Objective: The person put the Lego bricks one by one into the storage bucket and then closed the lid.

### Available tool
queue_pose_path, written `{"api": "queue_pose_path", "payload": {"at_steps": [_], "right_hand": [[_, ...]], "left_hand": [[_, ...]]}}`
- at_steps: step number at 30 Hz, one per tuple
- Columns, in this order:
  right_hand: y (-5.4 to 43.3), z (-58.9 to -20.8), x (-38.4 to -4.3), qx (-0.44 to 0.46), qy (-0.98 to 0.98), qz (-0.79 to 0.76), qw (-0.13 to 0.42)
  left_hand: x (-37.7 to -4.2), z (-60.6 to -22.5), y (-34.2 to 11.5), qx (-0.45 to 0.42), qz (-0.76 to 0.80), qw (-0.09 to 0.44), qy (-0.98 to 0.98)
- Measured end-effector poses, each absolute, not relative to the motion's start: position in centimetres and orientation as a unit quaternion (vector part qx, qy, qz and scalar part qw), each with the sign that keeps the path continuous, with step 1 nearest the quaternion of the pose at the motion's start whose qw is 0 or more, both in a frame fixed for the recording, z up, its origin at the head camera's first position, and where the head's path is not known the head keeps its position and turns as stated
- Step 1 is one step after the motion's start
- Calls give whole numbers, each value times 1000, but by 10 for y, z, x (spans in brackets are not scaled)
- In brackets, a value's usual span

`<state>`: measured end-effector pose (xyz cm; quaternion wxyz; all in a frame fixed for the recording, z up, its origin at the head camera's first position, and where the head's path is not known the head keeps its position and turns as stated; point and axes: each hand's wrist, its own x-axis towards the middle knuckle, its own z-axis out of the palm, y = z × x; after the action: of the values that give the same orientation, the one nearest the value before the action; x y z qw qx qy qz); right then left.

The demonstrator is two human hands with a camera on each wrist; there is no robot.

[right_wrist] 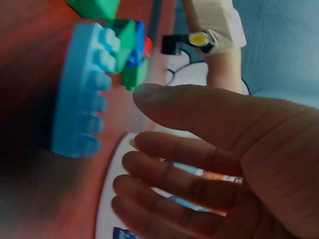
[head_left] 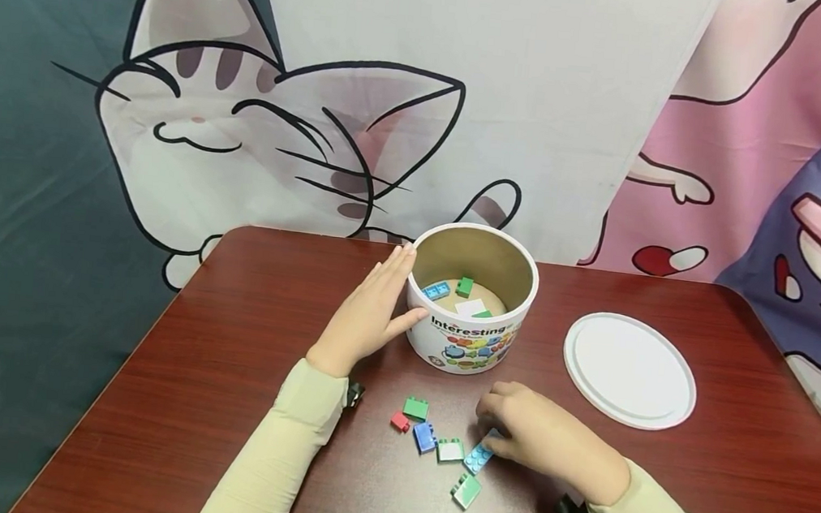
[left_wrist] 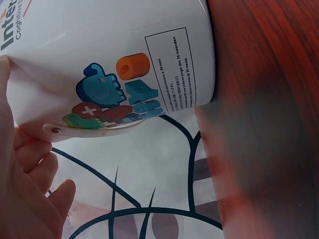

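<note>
A white tub (head_left: 472,347) printed with "Interesting" stands at the back of the table. My left hand (head_left: 369,310) rests against its left side, fingers straight along the rim and thumb on the front wall. My right hand (head_left: 542,431) hovers in front of the tub, over a long light blue toy brick (head_left: 478,456). In the right wrist view a gap shows between its fingers and that brick (right_wrist: 82,94). Beside it lie a blue brick (head_left: 426,437), a small red brick (head_left: 400,422) and green bricks (head_left: 415,408).
Inside the tub are another light blue brick (head_left: 436,290), a green brick (head_left: 464,286) and a white piece. A round white lid (head_left: 630,371) lies flat on the dark red table (head_left: 242,339), right of the tub. A cartoon-printed cloth (head_left: 513,94) hangs behind.
</note>
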<state>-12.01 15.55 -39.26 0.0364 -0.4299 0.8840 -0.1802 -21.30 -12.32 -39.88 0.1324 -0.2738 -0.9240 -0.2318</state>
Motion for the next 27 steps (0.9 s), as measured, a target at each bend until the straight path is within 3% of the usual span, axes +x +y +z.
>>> {"api": "queue_pose_path", "payload": {"at_steps": [10, 27], "right_hand": [[152, -404, -112, -499, 855, -136, 22], [150, -407, -110, -511, 852, -112, 17]], "left_hand": [[-211, -399, -122, -280, -233, 139, -921], [-212, -397, -123, -278, -237, 134, -921]]}}
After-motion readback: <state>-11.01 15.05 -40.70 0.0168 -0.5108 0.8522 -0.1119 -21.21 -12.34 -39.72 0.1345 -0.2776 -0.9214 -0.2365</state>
